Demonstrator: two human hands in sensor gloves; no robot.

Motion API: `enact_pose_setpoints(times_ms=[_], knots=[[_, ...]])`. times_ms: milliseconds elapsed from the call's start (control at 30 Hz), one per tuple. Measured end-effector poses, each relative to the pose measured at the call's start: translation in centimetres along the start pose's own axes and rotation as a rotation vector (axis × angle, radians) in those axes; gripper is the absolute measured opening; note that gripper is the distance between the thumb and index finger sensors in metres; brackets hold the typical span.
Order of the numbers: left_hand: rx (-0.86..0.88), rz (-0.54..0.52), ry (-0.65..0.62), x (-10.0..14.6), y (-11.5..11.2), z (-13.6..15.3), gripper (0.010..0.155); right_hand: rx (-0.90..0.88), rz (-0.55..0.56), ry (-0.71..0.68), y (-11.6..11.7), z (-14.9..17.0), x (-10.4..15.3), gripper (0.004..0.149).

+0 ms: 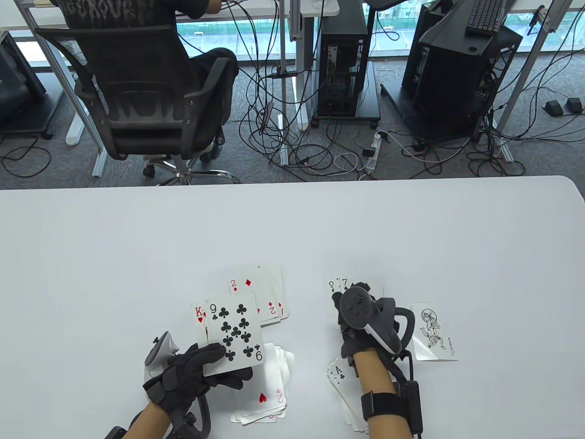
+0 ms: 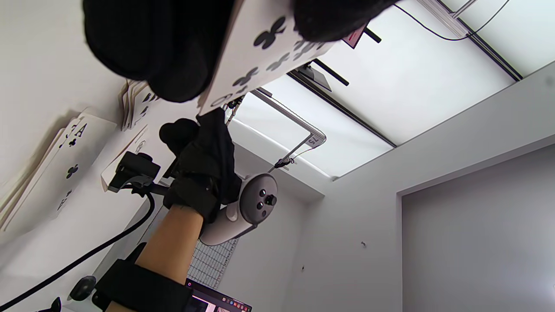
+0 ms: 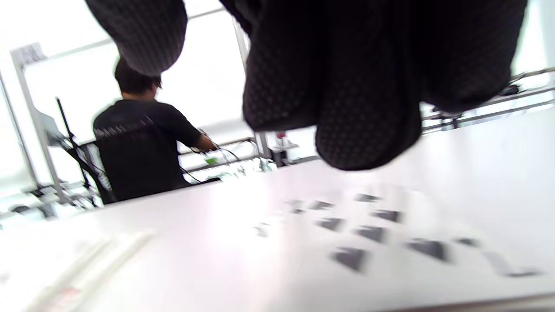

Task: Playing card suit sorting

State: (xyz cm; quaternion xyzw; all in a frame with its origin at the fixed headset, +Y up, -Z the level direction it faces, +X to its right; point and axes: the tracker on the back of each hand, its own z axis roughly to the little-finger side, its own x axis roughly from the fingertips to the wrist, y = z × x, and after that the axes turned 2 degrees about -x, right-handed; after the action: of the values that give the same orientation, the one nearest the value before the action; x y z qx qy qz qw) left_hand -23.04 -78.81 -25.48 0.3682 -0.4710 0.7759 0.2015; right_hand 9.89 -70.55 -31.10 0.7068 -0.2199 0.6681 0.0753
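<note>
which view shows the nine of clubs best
The table view: the nine of clubs lies fully face-up in the left hand. The left wrist view catches only part of it between the fingers; the right wrist view misses it.

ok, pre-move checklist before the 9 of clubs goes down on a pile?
1. Grip on card: ok. The left hand pinches the 9 of clubs at its lower left corner.
2. Card face readable: ok, the nine club pips are in plain sight.
3. Clubs pile located: ok. The ace of clubs pile lies under the right forearm.
4. Path to that pile: not ok. The right hand and forearm lie above it.
5. Right hand free: cannot tell. It hovers at the spade pile; fingers hidden, wrist view blurred.
6. Only one card held: not ok. A king of hearts shows behind the 9.
</note>
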Motion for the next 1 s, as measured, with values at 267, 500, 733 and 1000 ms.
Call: enact_pose_setpoints(times_ms=[267,500,733,1000], knots=[[-0.003,-0.003,-0.006,0.1,0.0,0.0,0.044,-0.401,-0.104,-0.268,1.2,-6.7,4.5,0.076],[-0.012,-0.004,-0.013,0.2,0.0,-0.2,0.044,-0.361,-0.049,-0.41,2.9,-9.2,6.8,0.084],[-0.01,-0.002,-0.007,0.2,0.0,-0.1,0.044,-0.391,-0.048,-0.405,4.6,-9.9,7.3,0.084],[-0.018,-0.007,-0.01,0.2,0.0,-0.1,0.044,-0.603,-0.019,-0.283,5.5,-9.5,7.2,0.061]])
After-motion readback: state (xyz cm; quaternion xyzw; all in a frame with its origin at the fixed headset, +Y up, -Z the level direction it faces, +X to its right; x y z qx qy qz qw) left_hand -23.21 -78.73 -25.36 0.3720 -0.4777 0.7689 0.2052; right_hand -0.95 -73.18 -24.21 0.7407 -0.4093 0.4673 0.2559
